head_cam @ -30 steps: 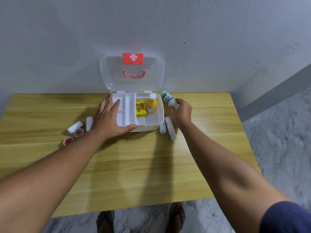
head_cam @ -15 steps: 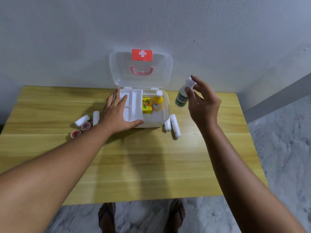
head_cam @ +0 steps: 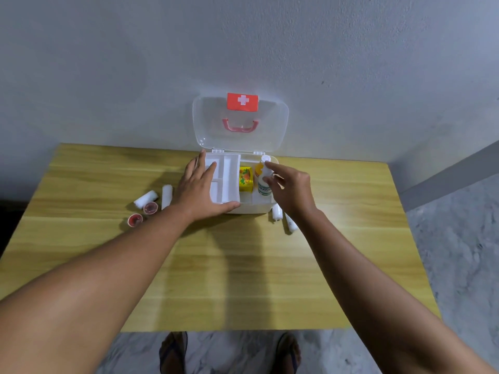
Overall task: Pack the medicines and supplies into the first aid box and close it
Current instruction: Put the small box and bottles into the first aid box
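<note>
Two hands are working: left hand (head_cam: 201,190) lying flat, steadying the first aid box (head_cam: 244,207), right hand (head_cam: 290,191) fingers pinching the white bottle (head_cam: 264,182), best lowered upright beside the yellow bottle (head_cam: 258,170).

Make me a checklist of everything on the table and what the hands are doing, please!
Surface: wooden table, against a grey wall.
Job's things: first aid box open, lid upright; yellow carton and yellow bottle inside; white bottle being lowered in.
Still outside: two white rolls and two small red cups left of the box; two white rolls on its right.
Clutter: nothing seen.
Hands: left hand flat on the box tray; right hand holds the white bottle.
Cables: nothing seen.
Surroundings: marble floor, sandalled feet below.
</note>
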